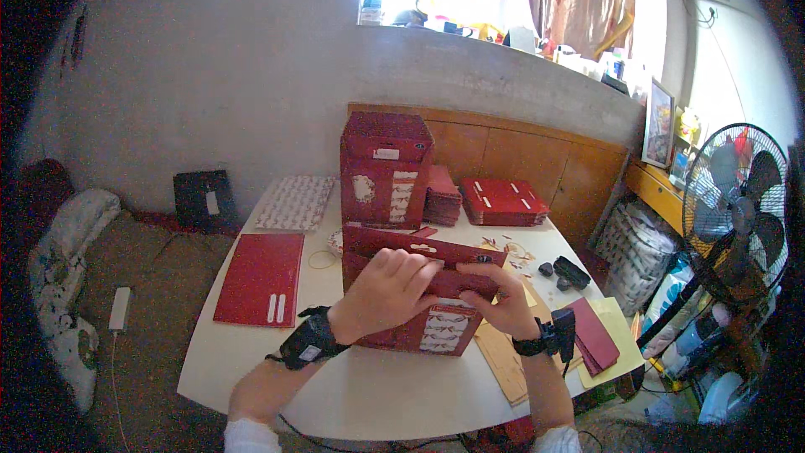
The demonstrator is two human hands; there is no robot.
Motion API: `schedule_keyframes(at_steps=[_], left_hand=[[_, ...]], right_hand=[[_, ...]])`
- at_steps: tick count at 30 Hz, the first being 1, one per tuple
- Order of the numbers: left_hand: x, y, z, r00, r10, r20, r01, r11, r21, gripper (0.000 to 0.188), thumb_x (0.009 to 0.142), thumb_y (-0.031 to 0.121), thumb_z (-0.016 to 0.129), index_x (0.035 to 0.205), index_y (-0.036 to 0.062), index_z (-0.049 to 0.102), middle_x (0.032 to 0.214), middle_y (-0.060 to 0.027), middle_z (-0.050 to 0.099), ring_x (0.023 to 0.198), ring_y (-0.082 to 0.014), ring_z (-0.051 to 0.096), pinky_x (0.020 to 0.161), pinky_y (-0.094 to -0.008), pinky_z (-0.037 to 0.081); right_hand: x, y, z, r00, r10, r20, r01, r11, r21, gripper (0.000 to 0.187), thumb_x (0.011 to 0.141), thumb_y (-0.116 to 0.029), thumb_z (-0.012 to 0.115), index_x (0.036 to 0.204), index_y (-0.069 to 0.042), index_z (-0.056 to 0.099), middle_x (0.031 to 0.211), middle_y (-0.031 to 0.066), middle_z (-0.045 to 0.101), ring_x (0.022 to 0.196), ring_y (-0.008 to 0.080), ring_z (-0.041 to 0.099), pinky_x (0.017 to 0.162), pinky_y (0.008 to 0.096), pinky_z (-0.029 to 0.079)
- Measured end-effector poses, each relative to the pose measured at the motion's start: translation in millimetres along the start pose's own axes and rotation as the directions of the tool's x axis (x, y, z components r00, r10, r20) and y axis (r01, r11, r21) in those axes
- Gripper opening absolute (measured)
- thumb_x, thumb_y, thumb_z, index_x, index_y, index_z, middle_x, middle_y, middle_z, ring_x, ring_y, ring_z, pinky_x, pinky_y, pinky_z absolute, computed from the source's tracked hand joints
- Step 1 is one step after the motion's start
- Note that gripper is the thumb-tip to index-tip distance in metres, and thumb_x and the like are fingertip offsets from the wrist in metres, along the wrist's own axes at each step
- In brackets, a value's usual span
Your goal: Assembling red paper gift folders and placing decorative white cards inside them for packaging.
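A dark red cardboard packaging box [407, 337] with a hanging tab and pale printed panels stands upright on the white table in front of me. Across its upper front lies my left hand [387, 292], fingers bent and pressed at the fold below the tab's slot. My right hand [501, 295] grips the box near its upper right, thumb on the front and fingers curled at the fold. Part of the front is hidden behind my left hand and wrist. Each wrist wears a black strapped device.
Behind stands a tall stack of similar red boxes [381, 176], beside flat red stacks [503, 201]. A red panel [256, 281] and patterned sheet [295, 203] lie left. Right are paper scraps, a black object [572, 273], maroon cards [594, 335] and a fan [738, 201].
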State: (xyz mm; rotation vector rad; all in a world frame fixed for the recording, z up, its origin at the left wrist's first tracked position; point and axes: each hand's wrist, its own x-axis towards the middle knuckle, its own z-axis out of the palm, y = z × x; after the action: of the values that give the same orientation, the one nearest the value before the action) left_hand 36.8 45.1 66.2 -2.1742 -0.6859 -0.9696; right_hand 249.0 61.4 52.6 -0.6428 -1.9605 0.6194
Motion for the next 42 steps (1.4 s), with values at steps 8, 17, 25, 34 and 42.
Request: schedule_keyframes(at_steps=[8,17,25,34,42], left_hand=[[5.1,-0.2,6.2,0.999,0.013,0.032,-0.011,0.998,-0.061,0.046,0.067,0.037,0.064,0.094,0.0033,0.048,0.076,-0.0072,0.048,0.071,-0.0231,0.052,0.063,-0.0339,0.043],[5.9,3.7,1.6,0.996,0.009,0.092,-0.013,0.999,0.044,0.039,0.068,0.033,0.061,0.091,0.0033,0.049,0.079,-0.0067,0.049,0.075,-0.0199,0.052,0.061,-0.0299,0.044],[5.1,6.8,0.0,0.998,0.008,0.070,-0.015,0.995,0.102,0.039,0.070,0.035,0.058,0.092,0.0038,0.049,0.077,-0.0053,0.047,0.073,-0.0187,0.051,0.060,-0.0285,0.044],[2.6,8.9,-0.2,0.996,0.048,0.078,-0.063,0.979,0.194,0.027,0.073,0.029,0.055,0.087,0.0064,0.051,0.076,-0.0044,0.047,0.069,-0.0169,0.050,0.055,-0.0281,0.042],[3.4,13.2,-0.3,0.998,0.065,0.007,-0.065,0.985,0.159,0.025,0.074,0.025,0.054,0.089,0.0052,0.052,0.080,-0.0057,0.047,0.075,-0.0176,0.048,0.061,-0.0280,0.043]], right_hand=[[-3.7,2.1,7.5,0.985,-0.075,-0.155,0.086,0.994,0.070,0.022,0.075,0.002,0.058,0.096,0.000,0.053,0.094,0.0064,0.056,0.086,0.0130,0.054,0.078,0.0258,0.043],[-0.9,-15.7,2.8,0.964,-0.101,-0.246,0.054,0.980,-0.192,0.009,0.077,-0.001,0.052,0.069,0.002,0.050,0.079,0.0096,0.054,0.078,0.0183,0.051,0.070,0.0277,0.039],[0.1,-29.8,5.7,0.939,-0.156,-0.306,0.073,0.961,-0.266,0.011,0.073,0.001,0.053,0.065,0.003,0.046,0.076,0.0121,0.052,0.073,0.0236,0.050,0.068,0.0297,0.038],[-3.1,-30.6,14.9,0.923,-0.123,-0.366,0.054,0.980,-0.192,0.010,0.073,-0.001,0.055,0.066,0.004,0.051,0.072,0.0108,0.053,0.067,0.0192,0.051,0.061,0.0285,0.037],[-1.5,-32.7,15.4,0.926,-0.072,-0.371,0.001,0.982,-0.188,0.017,0.073,-0.004,0.058,0.060,0.004,0.051,0.062,0.0089,0.052,0.058,0.0164,0.049,0.053,0.0268,0.037]])
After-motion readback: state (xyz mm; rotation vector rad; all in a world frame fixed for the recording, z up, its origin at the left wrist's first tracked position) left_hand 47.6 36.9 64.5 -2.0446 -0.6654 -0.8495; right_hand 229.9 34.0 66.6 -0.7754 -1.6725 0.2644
